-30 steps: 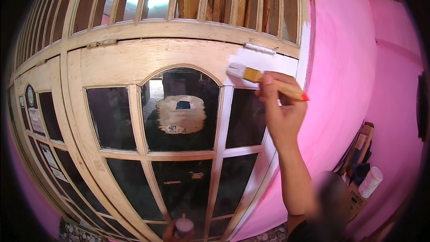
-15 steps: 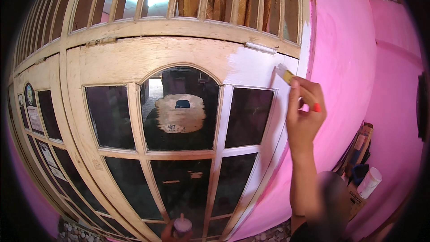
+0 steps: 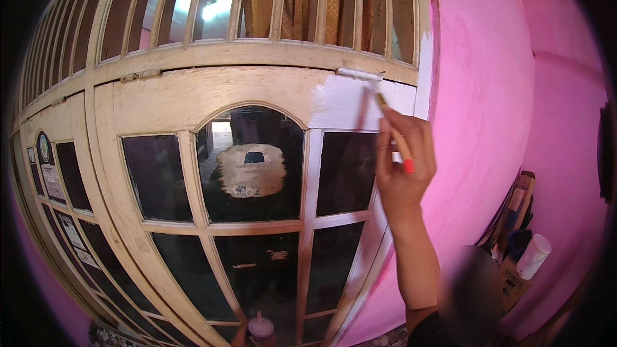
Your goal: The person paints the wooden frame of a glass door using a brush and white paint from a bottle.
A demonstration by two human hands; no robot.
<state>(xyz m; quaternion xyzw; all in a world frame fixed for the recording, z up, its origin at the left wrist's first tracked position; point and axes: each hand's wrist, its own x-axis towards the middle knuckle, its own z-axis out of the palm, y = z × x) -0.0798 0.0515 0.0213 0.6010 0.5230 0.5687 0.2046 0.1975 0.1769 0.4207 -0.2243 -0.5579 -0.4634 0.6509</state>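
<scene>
My right hand (image 3: 406, 154) is closed round the wooden handle of a paintbrush (image 3: 402, 141), whose end is red. The bristles touch or nearly touch white paint (image 3: 344, 99) at the upper right corner of a wooden door (image 3: 212, 83), just below a white-coated hinge (image 3: 360, 75). White also coats the narrow bars beside the right panes, while the rest of the door is bare, pale wood. Low in the picture, my left hand (image 3: 240, 336) grips a small pale tub (image 3: 260, 328) with a short stick-like piece standing up from it. Most of that hand is hidden.
Slatted bars (image 3: 193, 6) run above the door, with brown curtain behind. To the right is a pink wall (image 3: 479, 90). A white cylindrical container (image 3: 534, 257) sits on a cardboard box (image 3: 512, 286) at the lower right. Stickers (image 3: 51, 173) mark the left door.
My right hand has brought the brush left along the door's top rail, closer to the hinge. The whole view has shifted slightly. My left hand still holds the tub.
</scene>
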